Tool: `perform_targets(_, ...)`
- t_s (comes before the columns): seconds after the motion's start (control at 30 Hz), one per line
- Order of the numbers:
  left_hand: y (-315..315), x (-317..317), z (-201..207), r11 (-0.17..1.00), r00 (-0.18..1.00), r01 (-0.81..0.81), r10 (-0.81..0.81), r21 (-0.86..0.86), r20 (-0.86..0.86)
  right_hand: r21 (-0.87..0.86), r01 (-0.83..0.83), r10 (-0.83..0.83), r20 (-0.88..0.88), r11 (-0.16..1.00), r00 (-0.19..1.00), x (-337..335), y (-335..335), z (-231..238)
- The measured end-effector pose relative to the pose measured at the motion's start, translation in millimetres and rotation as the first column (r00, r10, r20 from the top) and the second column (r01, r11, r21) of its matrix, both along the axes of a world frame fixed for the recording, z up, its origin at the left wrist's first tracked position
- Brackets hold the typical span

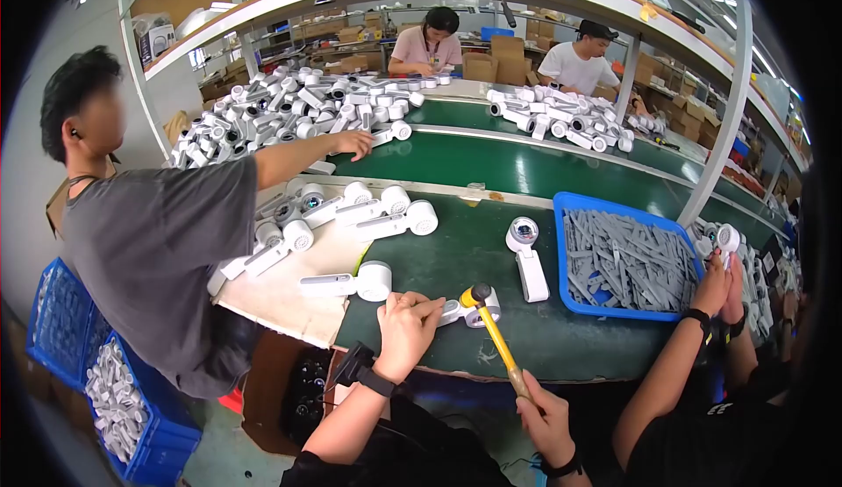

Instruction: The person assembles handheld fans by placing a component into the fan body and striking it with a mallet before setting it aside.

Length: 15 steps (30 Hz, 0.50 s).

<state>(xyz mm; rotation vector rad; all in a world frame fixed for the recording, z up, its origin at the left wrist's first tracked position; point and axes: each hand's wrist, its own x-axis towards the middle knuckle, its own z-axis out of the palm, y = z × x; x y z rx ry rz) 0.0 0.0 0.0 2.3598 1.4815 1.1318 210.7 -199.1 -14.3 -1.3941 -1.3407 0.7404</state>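
My right hand point(545, 421) grips a small hammer point(498, 340) by its yellow handle. The hammer's black head lies over the round head of a white handheld fan point(491, 308); whether they touch I cannot tell. With its fingers closed at the handle end, my left hand point(408, 325) steadies that fan on the green tabletop point(421, 263). Just beyond this hand lies another white fan point(373, 282) on its side. To the right, an opened fan point(523, 232) shows its inner parts.
A blue tray point(574, 298) of grey strips stands right of the opened fan. More fans point(298, 237) lie on cardboard at left, where a co-worker point(158, 250) reaches across. Another co-worker's hands point(719, 285) hold a fan at right. Beyond runs a green conveyor point(456, 162) beside heaped fans.
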Motion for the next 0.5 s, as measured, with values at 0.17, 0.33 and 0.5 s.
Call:
perform_targets(0.17,21,-10,-24,0.953,0.904,0.239,-0.149,-0.186,0.402,0.098,-0.012,-0.015,0.268,0.995,0.963,-5,21,19)
perform_targets(0.33,21,-7,-20,0.92,0.895,0.258,-0.114,-0.295,0.431,0.068,-0.014,-0.01,0.338,0.998,0.941,-1,23,46)
perform_targets(0.5,25,-7,-22,0.887,0.877,0.302,-0.115,-0.349,0.467,0.106,-0.002,-0.031,0.311,0.994,0.95,-5,26,44)
